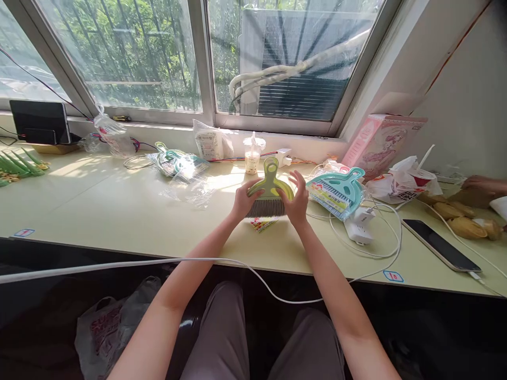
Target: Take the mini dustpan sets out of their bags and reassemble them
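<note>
Hands meet at the middle of a pale yellow-green tabletop (99, 211) under a wide window, and I see both of them gripping one small yellow-green plastic hand brush with grey bristles (270, 192). My left hand (244, 199) is wrapped around the brush's left shoulder, fingers curled shut on it. My right hand (297, 198) clamps the right shoulder with thumb and palm, while its upper fingers fan loosely above. The brush stands upright, looped handle pointing toward the window, bristles down and just above a small colourful printed label (262, 224) lying on the table. Just to the right rests a teal plastic dustpan-and-brush set with a paper label (336, 192), and beside that a white power adapter (358, 227) with looping white cable. Farther right lies a dark smartphone (439, 244). Behind the brush stands a sealed plastic drink cup (252, 154), with crumpled clear plastic bags (184, 177) to its left.
</note>
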Action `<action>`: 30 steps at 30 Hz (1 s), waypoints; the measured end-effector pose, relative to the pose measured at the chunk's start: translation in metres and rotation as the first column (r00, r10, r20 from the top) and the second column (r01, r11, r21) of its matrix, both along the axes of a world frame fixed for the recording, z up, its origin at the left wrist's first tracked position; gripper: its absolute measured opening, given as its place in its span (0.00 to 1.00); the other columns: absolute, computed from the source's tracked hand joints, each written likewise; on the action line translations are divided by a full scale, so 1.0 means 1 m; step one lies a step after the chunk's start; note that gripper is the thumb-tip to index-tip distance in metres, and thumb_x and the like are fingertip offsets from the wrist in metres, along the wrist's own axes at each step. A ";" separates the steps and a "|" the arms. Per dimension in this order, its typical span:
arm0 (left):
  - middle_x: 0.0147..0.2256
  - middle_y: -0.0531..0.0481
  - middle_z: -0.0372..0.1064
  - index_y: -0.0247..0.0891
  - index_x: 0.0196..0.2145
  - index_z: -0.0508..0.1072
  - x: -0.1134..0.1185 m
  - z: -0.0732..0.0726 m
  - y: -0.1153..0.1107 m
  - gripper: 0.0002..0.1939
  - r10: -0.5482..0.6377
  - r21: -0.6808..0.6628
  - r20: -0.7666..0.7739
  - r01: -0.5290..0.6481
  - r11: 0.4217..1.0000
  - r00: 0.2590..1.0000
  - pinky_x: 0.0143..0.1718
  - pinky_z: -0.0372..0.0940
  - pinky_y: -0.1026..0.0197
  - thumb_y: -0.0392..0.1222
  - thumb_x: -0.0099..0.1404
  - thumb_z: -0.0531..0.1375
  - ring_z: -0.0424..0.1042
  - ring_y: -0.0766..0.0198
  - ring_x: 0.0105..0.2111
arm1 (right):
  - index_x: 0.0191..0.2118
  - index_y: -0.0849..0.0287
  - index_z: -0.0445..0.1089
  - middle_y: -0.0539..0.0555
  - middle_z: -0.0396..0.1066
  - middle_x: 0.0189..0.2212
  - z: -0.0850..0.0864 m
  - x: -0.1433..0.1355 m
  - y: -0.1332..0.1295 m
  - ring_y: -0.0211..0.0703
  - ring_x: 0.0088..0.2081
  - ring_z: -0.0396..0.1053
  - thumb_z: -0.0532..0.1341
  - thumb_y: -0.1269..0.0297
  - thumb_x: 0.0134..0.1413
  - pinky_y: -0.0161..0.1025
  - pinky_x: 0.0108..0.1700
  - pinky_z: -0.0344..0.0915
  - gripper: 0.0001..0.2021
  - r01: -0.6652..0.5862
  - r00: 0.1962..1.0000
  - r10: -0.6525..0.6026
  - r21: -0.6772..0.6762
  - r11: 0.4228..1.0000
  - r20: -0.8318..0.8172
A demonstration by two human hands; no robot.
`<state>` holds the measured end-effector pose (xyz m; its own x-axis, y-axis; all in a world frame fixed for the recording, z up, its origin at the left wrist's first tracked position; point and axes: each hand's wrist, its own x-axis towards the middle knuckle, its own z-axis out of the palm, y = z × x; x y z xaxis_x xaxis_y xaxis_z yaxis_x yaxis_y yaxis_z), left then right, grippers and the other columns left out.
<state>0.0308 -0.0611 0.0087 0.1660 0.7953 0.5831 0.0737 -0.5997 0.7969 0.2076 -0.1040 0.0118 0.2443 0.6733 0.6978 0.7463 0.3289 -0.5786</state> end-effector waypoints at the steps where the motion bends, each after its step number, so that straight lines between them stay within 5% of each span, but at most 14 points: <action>1: 0.44 0.46 0.77 0.39 0.49 0.76 0.000 0.001 -0.002 0.20 -0.015 0.016 -0.022 0.015 1.000 1.000 0.46 0.68 0.58 0.50 0.61 0.65 0.75 0.57 0.44 | 0.55 0.55 0.69 0.59 0.74 0.49 -0.001 0.003 0.003 0.51 0.48 0.72 0.58 0.49 0.60 0.48 0.49 0.67 0.23 -0.118 0.990 0.116 -0.020 0.993 -0.083; 4: 0.43 0.46 0.78 0.39 0.49 0.77 0.002 0.002 -0.006 0.20 -0.034 0.041 -0.071 0.037 0.998 0.997 0.44 0.68 0.58 0.52 0.65 0.61 0.76 0.58 0.42 | 0.45 0.56 0.76 0.54 0.78 0.38 -0.004 0.007 0.010 0.47 0.39 0.75 0.61 0.48 0.56 0.43 0.44 0.70 0.19 -0.326 0.897 0.309 -0.002 0.945 -0.315; 12: 0.34 0.49 0.79 0.41 0.45 0.80 0.010 -0.005 -0.006 0.16 0.124 0.024 -0.078 -0.122 0.992 0.989 0.39 0.68 0.60 0.52 0.66 0.60 0.77 0.60 0.35 | 0.36 0.57 0.79 0.52 0.78 0.30 -0.017 0.004 0.022 0.46 0.36 0.75 0.67 0.49 0.46 0.43 0.42 0.71 0.17 -0.257 0.823 0.216 -0.005 0.966 -0.525; 22: 0.36 0.48 0.80 0.40 0.42 0.82 0.013 -0.005 -0.004 0.14 0.166 0.038 -0.065 -0.164 0.986 0.984 0.40 0.69 0.59 0.49 0.65 0.62 0.77 0.60 0.35 | 0.36 0.57 0.79 0.51 0.78 0.29 -0.021 0.004 0.026 0.46 0.35 0.75 0.67 0.49 0.46 0.41 0.37 0.72 0.17 -0.240 0.790 0.161 -0.057 0.969 -0.592; 30: 0.32 0.49 0.79 0.40 0.42 0.82 0.016 -0.001 -0.006 0.14 0.186 0.143 -0.074 -0.174 0.974 0.980 0.36 0.69 0.61 0.50 0.65 0.63 0.76 0.63 0.31 | 0.36 0.57 0.76 0.51 0.76 0.33 0.001 0.010 0.026 0.45 0.41 0.75 0.68 0.46 0.46 0.41 0.45 0.72 0.19 -0.398 0.796 0.340 -0.010 0.917 -0.500</action>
<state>0.0469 -0.0675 0.0077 0.0823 0.7312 0.6772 0.2554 -0.6723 0.6948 0.2177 -0.0782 0.0124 0.2443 0.8452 0.4754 0.2001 0.4357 -0.8776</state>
